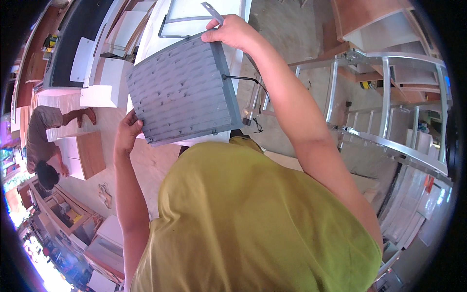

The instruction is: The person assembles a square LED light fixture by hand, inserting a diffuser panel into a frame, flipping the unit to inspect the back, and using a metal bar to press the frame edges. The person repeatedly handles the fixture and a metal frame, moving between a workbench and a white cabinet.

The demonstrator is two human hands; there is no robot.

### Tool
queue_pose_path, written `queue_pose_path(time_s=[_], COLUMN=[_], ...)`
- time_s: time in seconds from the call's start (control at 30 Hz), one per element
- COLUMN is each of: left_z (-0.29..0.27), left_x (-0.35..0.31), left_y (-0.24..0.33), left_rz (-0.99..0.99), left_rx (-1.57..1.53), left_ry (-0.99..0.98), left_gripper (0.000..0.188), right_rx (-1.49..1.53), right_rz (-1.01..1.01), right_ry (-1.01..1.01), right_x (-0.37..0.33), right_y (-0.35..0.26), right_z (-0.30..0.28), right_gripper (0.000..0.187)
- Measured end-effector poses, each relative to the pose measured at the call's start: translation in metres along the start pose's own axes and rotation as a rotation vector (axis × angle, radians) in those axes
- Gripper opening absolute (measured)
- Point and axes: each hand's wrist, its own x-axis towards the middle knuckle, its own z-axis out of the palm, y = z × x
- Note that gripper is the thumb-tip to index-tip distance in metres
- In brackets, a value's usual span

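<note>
Grey panel [180,92] between outstretched hands [232,32]

The panel [182,95] lay between the left hand [128,130] and the right hand [228,33], over the desk [151,45]; beyond it, on the desk, lay a frame [174,36]; rightward stood a ladder [386,97]; far left, a person [43,134] was beside a cabinet [92,155].

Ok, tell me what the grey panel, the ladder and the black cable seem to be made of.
Grey panel: probably moulded plastic, matte, judging by its wavy surface and uniform colour; painted metal is possible. Ladder: metal, likely aluminium, with a bare silvery finish and bright highlights. Black cable: apparently plastic- or rubber-sheathed, going by its smooth, dark curve.
</note>
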Motion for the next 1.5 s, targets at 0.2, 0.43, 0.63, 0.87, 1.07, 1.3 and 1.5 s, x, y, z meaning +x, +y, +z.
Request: queue_pose_path(time_s=[0.2, 0.43, 0.63, 0.87, 1.07, 1.3, 1.5], left_z=[-0.002, 0.003, 0.0, 0.013, 0.018, 0.029, 0.062], left_x=[-0.002, -0.001, 0.001, -0.003, -0.009, -0.027, -0.061], left_y=[0.004, 0.002, -0.002, 0.008, 0.021, 0.05, 0.134], left_rz=[-0.055, -0.023, -0.004, 0.006, 0.002, 0.066, 0.204], left_rx=[-0.038, -0.144, -0.162, -0.114, 0.025, 0.146, 0.243], left_ry=[-0.055, -0.085, -0.084, -0.012, 0.085, 0.27, 0.43], left_gripper=[0.083, 0.075, 0.075, 0.079, 0.081, 0.076, 0.074], right_rx=[-0.103, -0.17, -0.183, -0.145, -0.183, -0.113, 0.22], right_rz=[-0.058, -0.117, -0.099, -0.06, 0.033, 0.058, 0.104], right_ry=[-0.005, 0.037, 0.012, 0.001, -0.096, -0.171, -0.189], right_x=[-0.02, -0.029, -0.034, -0.02, -0.018, -0.017, -0.028], right_y=[-0.039, -0.053, -0.061, -0.027, 0.004, 0.049, 0.063], right_z=[-0.011, -0.012, -0.017, -0.018, -0.017, -0.014, -0.033], right_gripper=[0.047, 0.047, 0.047, 0.063, 0.057, 0.045, 0.044])
